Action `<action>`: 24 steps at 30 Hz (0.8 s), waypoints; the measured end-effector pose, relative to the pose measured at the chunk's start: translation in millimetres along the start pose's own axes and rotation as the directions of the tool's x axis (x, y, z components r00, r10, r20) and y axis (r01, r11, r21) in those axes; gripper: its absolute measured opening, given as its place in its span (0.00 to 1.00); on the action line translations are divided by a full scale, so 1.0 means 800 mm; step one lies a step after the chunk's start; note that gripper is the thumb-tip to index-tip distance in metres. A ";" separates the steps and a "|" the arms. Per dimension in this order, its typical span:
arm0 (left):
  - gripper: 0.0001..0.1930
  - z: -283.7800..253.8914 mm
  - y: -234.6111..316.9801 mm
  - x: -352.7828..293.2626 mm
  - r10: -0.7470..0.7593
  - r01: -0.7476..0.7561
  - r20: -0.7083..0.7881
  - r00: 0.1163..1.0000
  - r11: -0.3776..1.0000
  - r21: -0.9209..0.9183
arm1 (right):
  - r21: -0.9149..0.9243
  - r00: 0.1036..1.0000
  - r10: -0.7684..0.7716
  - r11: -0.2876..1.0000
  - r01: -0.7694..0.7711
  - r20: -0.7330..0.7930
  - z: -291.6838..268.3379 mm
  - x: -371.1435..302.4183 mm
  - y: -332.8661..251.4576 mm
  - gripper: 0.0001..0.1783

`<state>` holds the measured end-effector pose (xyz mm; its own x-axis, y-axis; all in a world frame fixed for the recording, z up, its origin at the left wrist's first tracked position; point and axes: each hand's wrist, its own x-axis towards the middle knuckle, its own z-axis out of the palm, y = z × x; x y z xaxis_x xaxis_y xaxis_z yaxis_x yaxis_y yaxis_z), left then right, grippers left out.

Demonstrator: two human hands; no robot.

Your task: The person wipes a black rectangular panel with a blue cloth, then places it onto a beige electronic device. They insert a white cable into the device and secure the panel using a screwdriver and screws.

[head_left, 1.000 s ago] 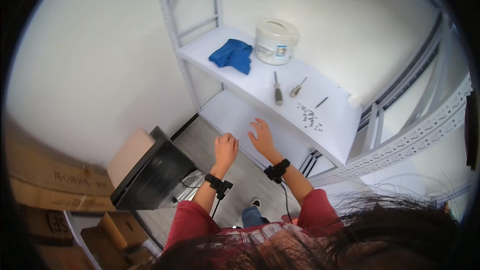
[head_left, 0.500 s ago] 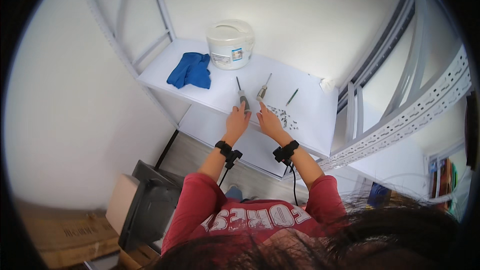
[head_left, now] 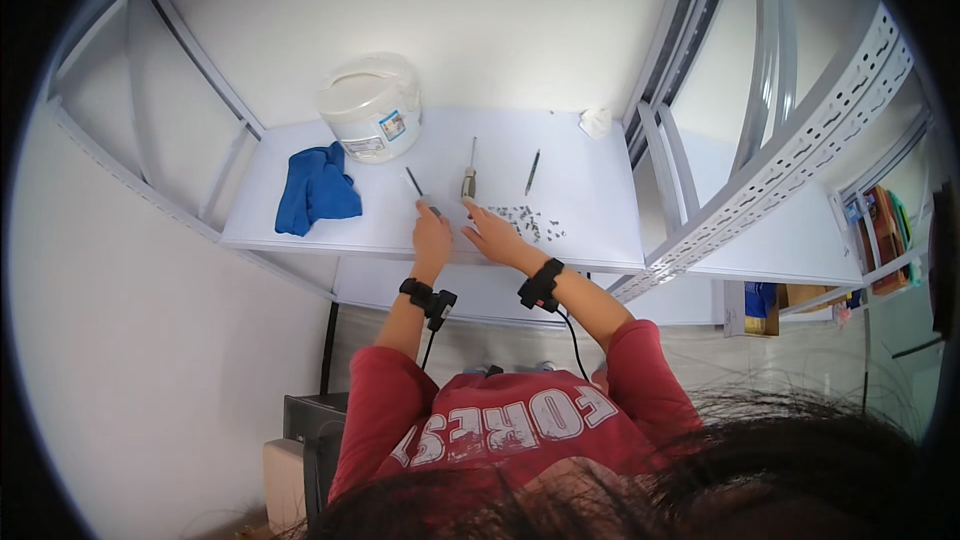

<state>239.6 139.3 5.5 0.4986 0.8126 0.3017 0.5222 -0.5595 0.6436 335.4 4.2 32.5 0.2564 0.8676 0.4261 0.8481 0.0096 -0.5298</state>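
Observation:
My left hand (head_left: pixel 431 240) is closed around the handle of a dark-shafted screwdriver (head_left: pixel 414 181), which covers most of that handle. Its shaft points away from me toward the bucket. To its right lies a second screwdriver (head_left: pixel 469 183) with a pale, brownish handle and a thin metal shaft. My right hand (head_left: pixel 492 237) is open, fingers stretched out, with a fingertip at the butt of this handle; whether it touches is hard to see. Just beyond that hand, small dark metal pieces (head_left: pixel 530 222) lie scattered. A dark pen-like stick (head_left: pixel 532 172) rests farther right.
A white lidded bucket (head_left: pixel 372 112) stands at the back left of the white shelf (head_left: pixel 590 210), with a blue cloth (head_left: pixel 318 190) beside it. Crumpled white paper (head_left: pixel 596 122) lies at the back right. A perforated metal upright (head_left: pixel 760 180) rises on the right. Black cables (head_left: pixel 574 340) hang from my wristbands.
My left hand has closed over the dark-shafted screwdriver's handle, where before a finger reached along it. My right fingers have spread more. The whole view has turned and shifted.

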 end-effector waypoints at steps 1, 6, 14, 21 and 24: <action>0.32 -0.007 0.005 -0.006 -0.054 0.054 0.003 0.999 0.998 -0.017 | 0.043 1.000 -0.004 0.999 0.003 0.003 -0.004 0.003 -0.002 0.30; 0.32 -0.036 0.068 -0.068 0.192 -0.227 -0.204 0.960 0.961 -0.162 | 0.230 0.997 0.075 0.971 -0.066 -0.027 -0.017 -0.002 -0.006 0.27; 0.39 -0.003 0.130 -0.109 0.444 -0.440 -0.045 0.895 0.860 -0.261 | 0.315 0.985 0.172 0.936 -0.159 -0.012 -0.105 -0.069 -0.021 0.24; 0.37 0.036 0.181 -0.139 0.671 -0.620 -0.014 0.741 0.675 -0.400 | 0.181 0.874 0.416 0.907 -0.380 -0.253 -0.148 -0.151 0.023 0.18; 0.29 0.067 0.158 -0.128 0.672 -0.651 0.082 0.736 0.735 -0.187 | 0.158 0.797 0.489 0.872 -0.464 -0.354 -0.145 -0.180 0.052 0.21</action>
<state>292.1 -23.3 18.3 0.7748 0.2080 0.5969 -0.0702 -0.9101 0.4083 387.8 -177.8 34.0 0.7831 0.5206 0.3401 0.5467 -0.3157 -0.7755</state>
